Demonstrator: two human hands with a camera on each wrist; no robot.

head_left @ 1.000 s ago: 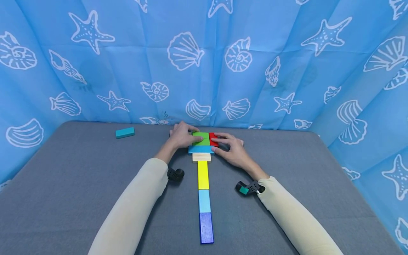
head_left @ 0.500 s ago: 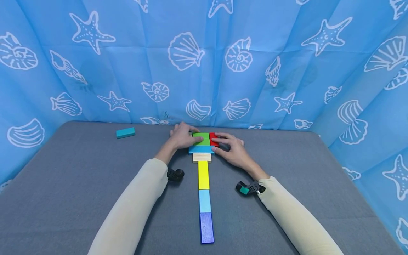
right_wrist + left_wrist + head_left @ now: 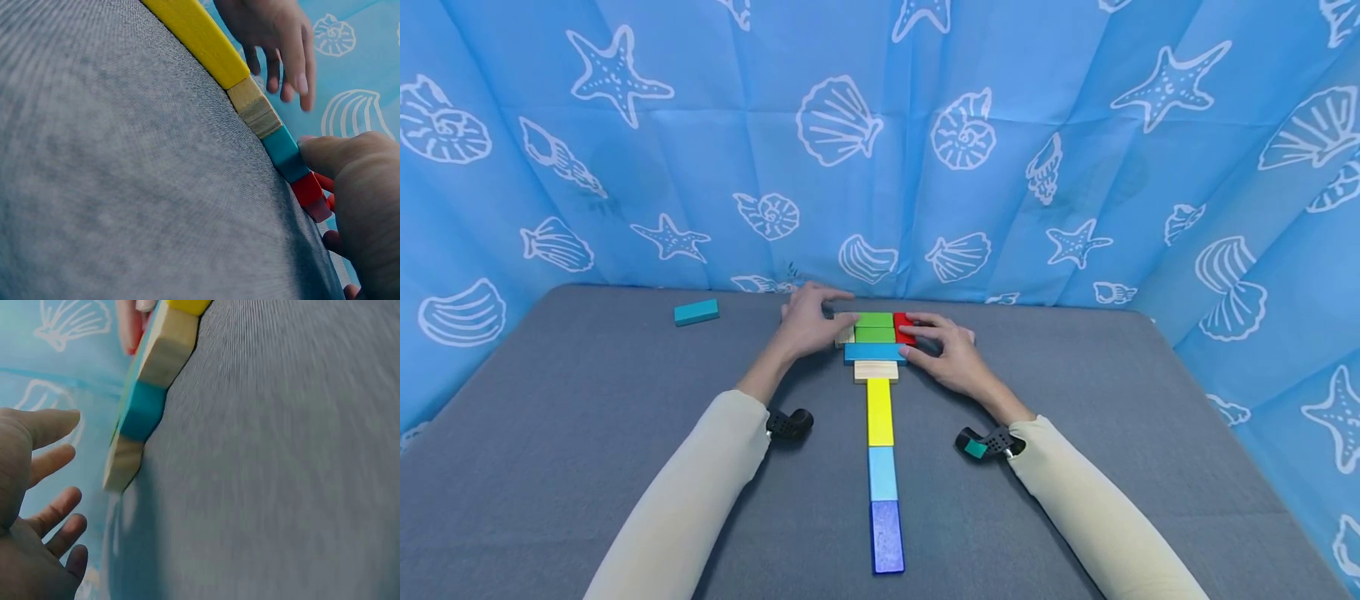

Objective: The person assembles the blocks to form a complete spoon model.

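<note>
Flat blocks form a long figure on the grey table. At its far end, two green blocks (image 3: 874, 327) lie between a plain wooden block (image 3: 846, 335) on the left and a red block (image 3: 904, 328) on the right. A blue block (image 3: 872, 353) crosses below them. My left hand (image 3: 808, 321) hovers beside the wooden block, fingers spread; in the left wrist view, that hand (image 3: 40, 500) shows nothing in its grasp. With extended fingers my right hand (image 3: 951, 354) touches the red block, its thumb at the blue block's right end. A pinkish end (image 3: 322, 210) shows past the red block.
Below the blue block run a wooden block (image 3: 876, 372), a yellow block (image 3: 880, 412), a light blue block (image 3: 883, 473) and a dark blue block (image 3: 887, 537). A teal block (image 3: 696, 312) lies apart at the back left. A shell-print curtain (image 3: 880, 167) hangs behind the table (image 3: 587, 467).
My left hand has drawn back to the left from the green blocks, uncovering the wooden block at their left. My right hand stays where it was.
</note>
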